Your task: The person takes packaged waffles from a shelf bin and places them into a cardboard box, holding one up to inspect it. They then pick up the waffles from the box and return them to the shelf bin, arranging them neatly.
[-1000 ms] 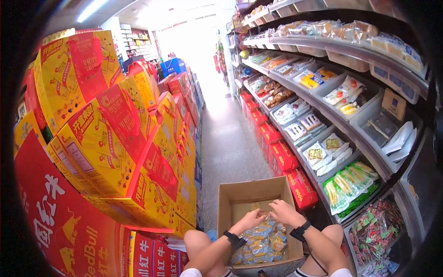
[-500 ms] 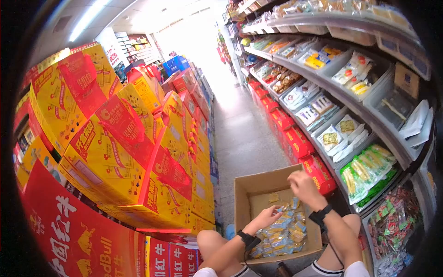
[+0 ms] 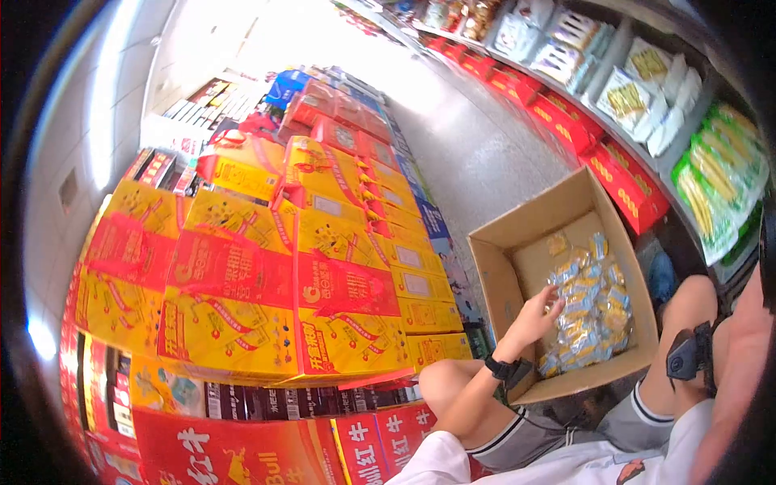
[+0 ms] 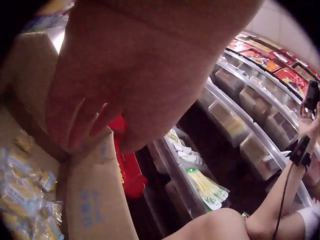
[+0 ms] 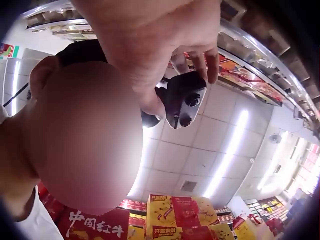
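My left hand (image 3: 531, 318) hovers over the near left part of an open cardboard box (image 3: 495, 279), its fingers loosely bent and nothing visible in them. Inside the box lie many small clear-and-blue wrapped yellow snack packets (image 3: 596, 311), with one packet (image 3: 558, 243) apart near the far wall. My right hand (image 5: 165, 42) is raised beside the head, thumb and fingers around a black head-worn camera (image 5: 189, 97). In the head view only the right arm (image 3: 740, 364) shows at the right edge; the hand itself is out of that frame.
Yellow-and-red gift cartons (image 3: 234, 291) are stacked high on the left, behind red drink cases (image 3: 242, 453). Shelves with bins of packaged food (image 3: 711, 182) line the right, with red boxes (image 3: 626, 190) at their foot. A grey floor aisle (image 3: 485, 153) runs between.
The right hand has left the box and come up to the head camera. The head view has turned and tilted, shifting the box rightward. The left hand stays over the packets.
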Action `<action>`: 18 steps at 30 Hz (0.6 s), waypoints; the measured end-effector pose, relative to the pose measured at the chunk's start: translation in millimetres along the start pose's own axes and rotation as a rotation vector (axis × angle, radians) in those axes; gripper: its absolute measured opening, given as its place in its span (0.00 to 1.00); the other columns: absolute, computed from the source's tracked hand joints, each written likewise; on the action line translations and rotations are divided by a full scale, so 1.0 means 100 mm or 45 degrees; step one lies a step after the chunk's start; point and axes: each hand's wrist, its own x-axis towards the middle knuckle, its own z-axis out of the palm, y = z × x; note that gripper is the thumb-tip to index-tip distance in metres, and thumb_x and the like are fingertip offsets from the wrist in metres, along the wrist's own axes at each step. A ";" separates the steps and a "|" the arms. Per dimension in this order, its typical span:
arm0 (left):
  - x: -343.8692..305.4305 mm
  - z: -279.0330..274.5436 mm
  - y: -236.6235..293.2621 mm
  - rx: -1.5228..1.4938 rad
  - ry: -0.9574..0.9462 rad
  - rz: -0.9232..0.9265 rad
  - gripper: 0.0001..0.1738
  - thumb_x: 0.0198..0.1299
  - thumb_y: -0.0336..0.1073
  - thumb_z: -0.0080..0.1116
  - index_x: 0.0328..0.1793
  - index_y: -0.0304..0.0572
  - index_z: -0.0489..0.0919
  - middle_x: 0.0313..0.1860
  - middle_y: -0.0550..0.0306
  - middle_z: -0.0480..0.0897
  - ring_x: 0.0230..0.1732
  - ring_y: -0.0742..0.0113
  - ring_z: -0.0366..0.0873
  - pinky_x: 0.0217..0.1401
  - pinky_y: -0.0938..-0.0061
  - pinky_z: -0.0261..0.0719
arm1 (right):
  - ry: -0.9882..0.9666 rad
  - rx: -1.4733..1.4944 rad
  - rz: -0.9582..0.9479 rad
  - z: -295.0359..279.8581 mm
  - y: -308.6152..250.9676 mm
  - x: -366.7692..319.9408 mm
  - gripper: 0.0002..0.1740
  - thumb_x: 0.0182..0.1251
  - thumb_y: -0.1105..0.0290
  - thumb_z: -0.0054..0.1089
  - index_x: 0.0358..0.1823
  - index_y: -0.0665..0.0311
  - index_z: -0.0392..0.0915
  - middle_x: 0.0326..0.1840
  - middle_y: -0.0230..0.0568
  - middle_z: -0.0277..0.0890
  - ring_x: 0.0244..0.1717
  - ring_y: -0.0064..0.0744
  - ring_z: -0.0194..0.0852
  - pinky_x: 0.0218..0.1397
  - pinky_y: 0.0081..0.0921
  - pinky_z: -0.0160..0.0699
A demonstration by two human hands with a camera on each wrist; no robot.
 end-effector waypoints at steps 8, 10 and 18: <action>-0.04 0.02 0.12 0.029 -0.034 -0.023 0.29 0.74 0.44 0.58 0.72 0.31 0.70 0.54 0.40 0.84 0.55 0.52 0.83 0.55 0.63 0.82 | 0.018 0.073 -0.036 -0.20 0.02 -0.05 0.21 0.67 0.72 0.64 0.61 0.68 0.73 0.59 0.48 0.77 0.53 0.36 0.78 0.58 0.30 0.76; -0.10 0.08 0.11 0.138 0.017 0.029 0.29 0.74 0.44 0.58 0.72 0.32 0.70 0.54 0.38 0.84 0.57 0.50 0.83 0.58 0.62 0.81 | -0.015 0.037 -0.068 -0.28 0.02 -0.07 0.22 0.67 0.73 0.63 0.61 0.68 0.73 0.59 0.48 0.77 0.53 0.36 0.77 0.58 0.29 0.76; -0.13 0.14 0.18 0.049 -0.063 -0.067 0.27 0.73 0.41 0.59 0.73 0.34 0.71 0.57 0.37 0.84 0.56 0.54 0.84 0.57 0.66 0.81 | 0.167 -0.165 -0.169 -0.73 -0.14 -0.12 0.23 0.67 0.73 0.63 0.62 0.69 0.72 0.60 0.49 0.76 0.54 0.36 0.77 0.58 0.29 0.76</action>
